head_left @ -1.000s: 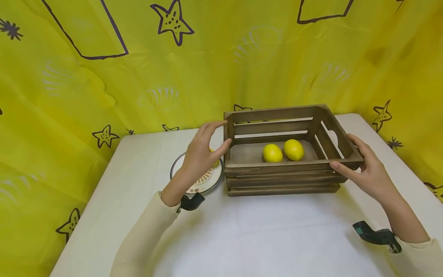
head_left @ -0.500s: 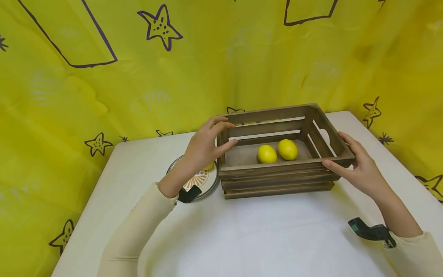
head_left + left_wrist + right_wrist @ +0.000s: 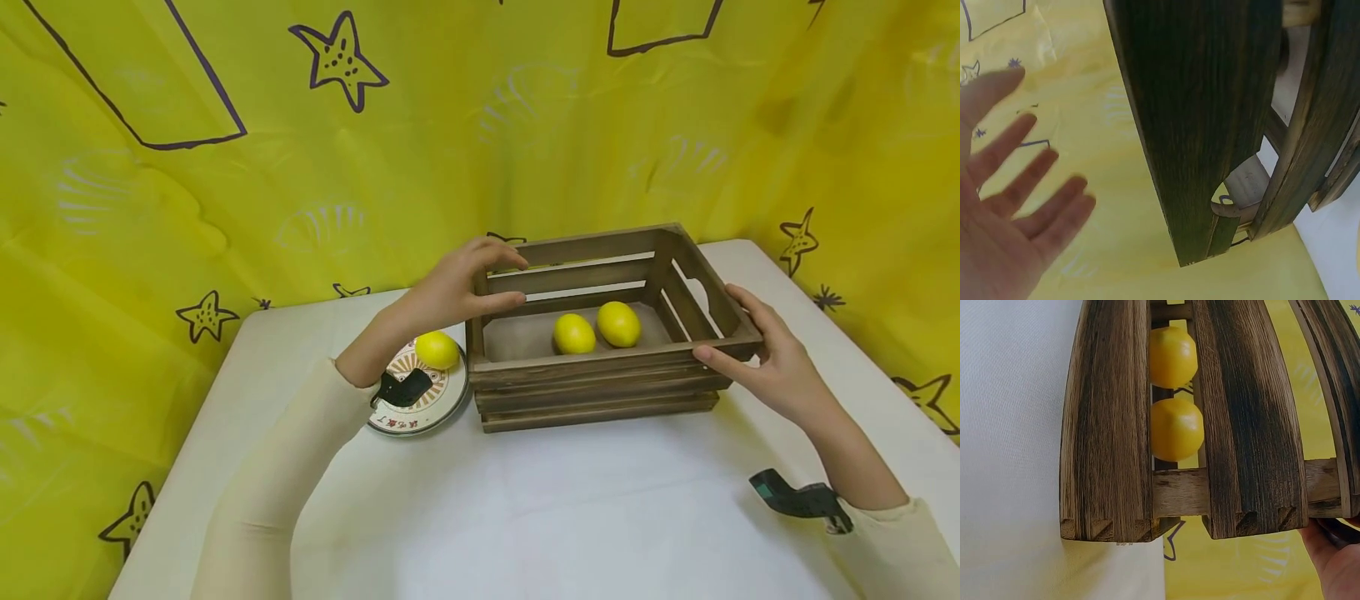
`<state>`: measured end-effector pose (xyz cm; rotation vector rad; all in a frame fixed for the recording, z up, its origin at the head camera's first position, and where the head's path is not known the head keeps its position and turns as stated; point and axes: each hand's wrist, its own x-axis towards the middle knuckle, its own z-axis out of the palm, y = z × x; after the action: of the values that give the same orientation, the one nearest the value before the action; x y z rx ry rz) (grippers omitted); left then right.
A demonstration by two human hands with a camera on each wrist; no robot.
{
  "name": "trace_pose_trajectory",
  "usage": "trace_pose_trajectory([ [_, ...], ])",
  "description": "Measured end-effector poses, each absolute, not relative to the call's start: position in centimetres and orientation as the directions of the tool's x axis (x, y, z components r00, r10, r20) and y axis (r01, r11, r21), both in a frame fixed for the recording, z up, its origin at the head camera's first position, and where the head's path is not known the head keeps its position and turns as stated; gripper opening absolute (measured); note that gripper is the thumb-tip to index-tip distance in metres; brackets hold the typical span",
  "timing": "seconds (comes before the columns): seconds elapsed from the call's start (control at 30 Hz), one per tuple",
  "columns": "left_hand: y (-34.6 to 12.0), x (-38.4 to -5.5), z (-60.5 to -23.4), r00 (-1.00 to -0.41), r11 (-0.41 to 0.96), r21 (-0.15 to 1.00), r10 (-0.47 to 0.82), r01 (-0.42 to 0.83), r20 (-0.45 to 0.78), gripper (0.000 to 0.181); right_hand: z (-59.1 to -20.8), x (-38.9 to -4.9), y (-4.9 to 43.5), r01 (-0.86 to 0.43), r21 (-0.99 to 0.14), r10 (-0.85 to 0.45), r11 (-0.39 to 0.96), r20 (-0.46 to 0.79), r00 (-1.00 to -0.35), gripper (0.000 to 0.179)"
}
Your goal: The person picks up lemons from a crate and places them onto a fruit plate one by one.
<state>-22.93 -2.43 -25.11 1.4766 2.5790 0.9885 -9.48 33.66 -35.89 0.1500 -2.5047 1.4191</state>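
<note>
A brown slatted wooden crate [image 3: 600, 372] stands on the white-covered table, with two lemons [image 3: 574, 334] on its floor. At its right end my right hand [image 3: 783, 371] grips the top corner, thumb along the front rim and fingers on the end panel. My left hand [image 3: 457, 287] hovers over the crate's left end, fingers loosely spread and holding nothing. In the left wrist view that hand [image 3: 1016, 187] shows apart from the crate's dark end panel [image 3: 1191, 81]. Through the slats in the right wrist view both lemons [image 3: 1176, 429] show.
Left of the crate and close beside it lies a round patterned plate [image 3: 420, 417] with one lemon [image 3: 437, 350] on it, partly below my left forearm. A yellow curtain [image 3: 420, 167] with starfish drawings hangs behind the table [image 3: 525, 517].
My left hand has risen from the crate's left end and shifted inward over it, uncovering the lemon on the plate. My right hand keeps its hold. The head view has shifted slightly.
</note>
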Motion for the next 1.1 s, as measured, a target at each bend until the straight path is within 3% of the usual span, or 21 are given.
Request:
trace_pose_trajectory([
  [0.2, -2.0, -23.6, -24.9, -0.529, 0.322, 0.589, 0.821, 0.741, 0.216, 0.042, -35.7, -9.5, 33.6, -0.204, -0.83, 0.043, 0.519, 0.263, -0.964, 0.083],
  [0.7, 0.8, -24.9, -23.6, -0.417, 0.243, 0.598, 0.893, 0.763, 0.169, 0.043, -35.5, -9.5, 33.7, -0.196, -0.839, 0.042, 0.507, 0.251, -0.967, 0.083],
  [1.1, 3.2, -25.9, -22.9, -0.395, 0.215, 0.622, 0.904, 0.753, 0.165, 0.043, -35.3, -9.5, 33.7, -0.176, -0.854, 0.042, 0.49, 0.225, -0.974, 0.083],
])
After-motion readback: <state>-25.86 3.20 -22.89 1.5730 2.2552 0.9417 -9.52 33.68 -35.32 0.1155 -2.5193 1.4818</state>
